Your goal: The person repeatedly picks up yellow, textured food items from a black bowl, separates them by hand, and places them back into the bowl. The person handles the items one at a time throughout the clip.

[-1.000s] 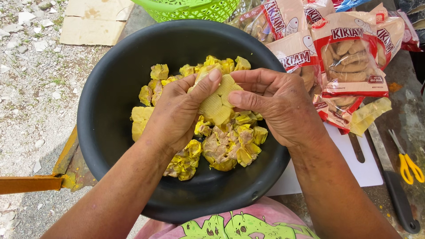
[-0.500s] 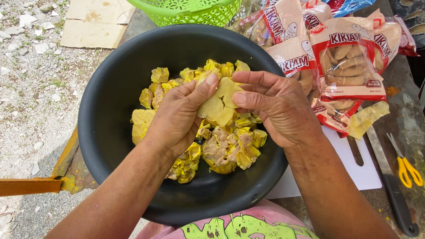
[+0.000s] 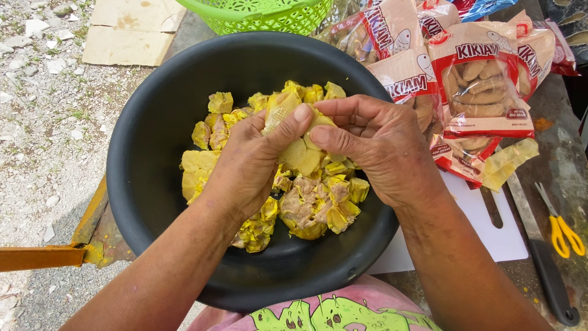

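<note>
Pinching one yellow dumpling wrapper (image 3: 298, 153) between both hands over the black bowl (image 3: 153, 153), the left hand (image 3: 248, 162) and right hand (image 3: 376, 144) close narrowly on it; it looks thin, limp, light, tear-prone; best gripped at its edges.

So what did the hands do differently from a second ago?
The left hand and right hand kept hold of the same yellow piece over the bowl. The thumbs have pressed closer together on it, and it looks more bent and pulled apart than before. The dumplings in the bowl, the packets and the scissors stayed put.
</note>
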